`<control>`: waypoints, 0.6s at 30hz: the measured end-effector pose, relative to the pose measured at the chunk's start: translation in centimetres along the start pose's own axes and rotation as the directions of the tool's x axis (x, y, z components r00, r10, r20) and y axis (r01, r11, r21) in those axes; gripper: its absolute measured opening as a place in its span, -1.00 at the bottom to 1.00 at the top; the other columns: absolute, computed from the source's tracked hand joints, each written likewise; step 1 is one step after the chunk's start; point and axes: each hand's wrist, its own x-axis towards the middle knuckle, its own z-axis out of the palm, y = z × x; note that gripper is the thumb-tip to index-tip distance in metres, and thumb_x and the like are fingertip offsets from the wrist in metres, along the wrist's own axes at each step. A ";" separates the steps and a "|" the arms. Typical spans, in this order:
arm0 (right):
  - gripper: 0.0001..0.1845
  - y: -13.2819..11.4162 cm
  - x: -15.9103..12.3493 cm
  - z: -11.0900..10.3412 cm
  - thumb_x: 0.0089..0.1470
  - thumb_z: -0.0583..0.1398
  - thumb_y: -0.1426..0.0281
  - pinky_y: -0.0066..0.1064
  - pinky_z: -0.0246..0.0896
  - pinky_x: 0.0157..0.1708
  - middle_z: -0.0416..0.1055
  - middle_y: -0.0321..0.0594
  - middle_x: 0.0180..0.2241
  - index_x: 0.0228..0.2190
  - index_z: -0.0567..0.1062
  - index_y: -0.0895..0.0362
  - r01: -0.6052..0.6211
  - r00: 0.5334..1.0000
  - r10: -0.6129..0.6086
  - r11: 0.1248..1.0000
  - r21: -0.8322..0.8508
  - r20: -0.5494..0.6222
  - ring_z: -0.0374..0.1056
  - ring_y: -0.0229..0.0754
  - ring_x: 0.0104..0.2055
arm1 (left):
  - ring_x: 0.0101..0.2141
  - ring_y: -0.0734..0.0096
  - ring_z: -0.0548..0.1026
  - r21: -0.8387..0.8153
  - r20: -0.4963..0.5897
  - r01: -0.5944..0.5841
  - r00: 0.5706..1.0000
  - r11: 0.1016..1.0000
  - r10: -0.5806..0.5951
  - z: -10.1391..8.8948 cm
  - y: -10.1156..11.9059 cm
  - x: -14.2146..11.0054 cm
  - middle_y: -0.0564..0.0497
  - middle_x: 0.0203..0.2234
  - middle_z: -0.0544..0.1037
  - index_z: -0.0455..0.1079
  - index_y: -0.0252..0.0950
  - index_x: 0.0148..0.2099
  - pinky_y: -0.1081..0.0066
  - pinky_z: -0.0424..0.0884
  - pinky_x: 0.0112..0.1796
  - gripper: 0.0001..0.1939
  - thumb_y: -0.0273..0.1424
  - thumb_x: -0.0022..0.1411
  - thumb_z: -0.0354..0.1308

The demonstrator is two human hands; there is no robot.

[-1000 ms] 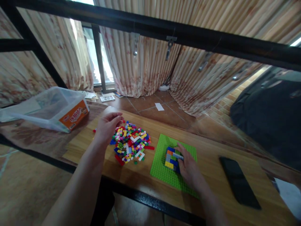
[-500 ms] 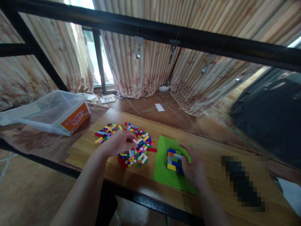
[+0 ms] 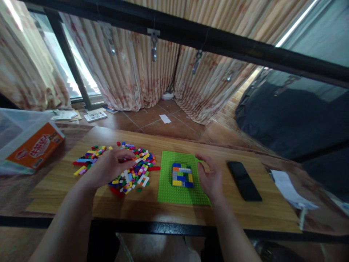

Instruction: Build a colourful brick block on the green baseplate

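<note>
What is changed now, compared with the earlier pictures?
The right hand has moved right, away from the brick block, to the right edge of the green board. The left hand moved from the far side of the brick pile toward its middle. The block and phone stay put.

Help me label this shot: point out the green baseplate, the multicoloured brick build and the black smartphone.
Green baseplate [image 3: 165,178], head view: bare studs, left side.
Multicoloured brick build [image 3: 180,178], head view: top, near middle.
Black smartphone [image 3: 244,182], head view: upper face, middle.
</note>
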 end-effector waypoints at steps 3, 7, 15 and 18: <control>-0.77 -1.4 -0.5 0.7 0.14 0.11 0.40 -0.21 0.32 -0.03 0.52 -0.16 -0.20 -0.19 0.52 0.08 0.005 0.998 -0.012 0.995 0.100 0.061 0.43 -0.15 -0.12 | -0.47 0.32 0.49 -0.287 0.031 0.061 0.998 0.956 -0.054 1.6 2.0 0.0 -0.01 -0.48 0.60 0.59 -0.20 -0.32 0.43 0.35 -0.44 -0.72 -0.14 -0.03 0.29; -0.73 -3.9 -1.3 1.9 0.14 0.19 0.34 -0.25 0.33 -0.07 0.51 -0.21 -0.16 -0.09 0.50 0.00 0.025 0.969 -0.072 0.981 0.194 0.238 0.42 -0.18 -0.13 | -0.49 0.38 0.48 -0.548 0.148 0.243 0.970 0.800 -0.194 5.7 4.5 -0.1 -0.01 -0.48 0.59 0.56 -0.25 -0.33 0.44 0.37 -0.47 -0.69 -0.15 -0.08 0.34; -0.84 -4.6 -1.7 2.7 0.16 0.21 0.40 -0.32 0.32 -0.11 0.51 -0.27 -0.27 -0.21 0.55 -0.02 0.070 0.936 -0.121 0.984 0.162 0.332 0.42 -0.21 -0.18 | -0.47 0.37 0.52 -0.676 0.204 0.295 0.956 0.675 -0.213 10.7 5.9 -0.4 0.00 -0.52 0.59 0.53 -0.29 -0.32 0.41 0.43 -0.42 -0.68 -0.16 -0.06 0.35; -0.83 -3.1 -1.1 1.8 0.16 0.18 0.42 -0.35 0.31 -0.11 0.51 -0.25 -0.26 -0.23 0.56 0.01 0.047 0.939 -0.094 0.988 0.149 0.330 0.42 -0.22 -0.17 | -0.45 0.36 0.55 -0.677 0.212 0.306 0.952 0.670 -0.221 11.0 5.7 -0.3 -0.04 -0.43 0.62 0.51 -0.31 -0.26 0.42 0.44 -0.42 -0.63 -0.14 -0.04 0.33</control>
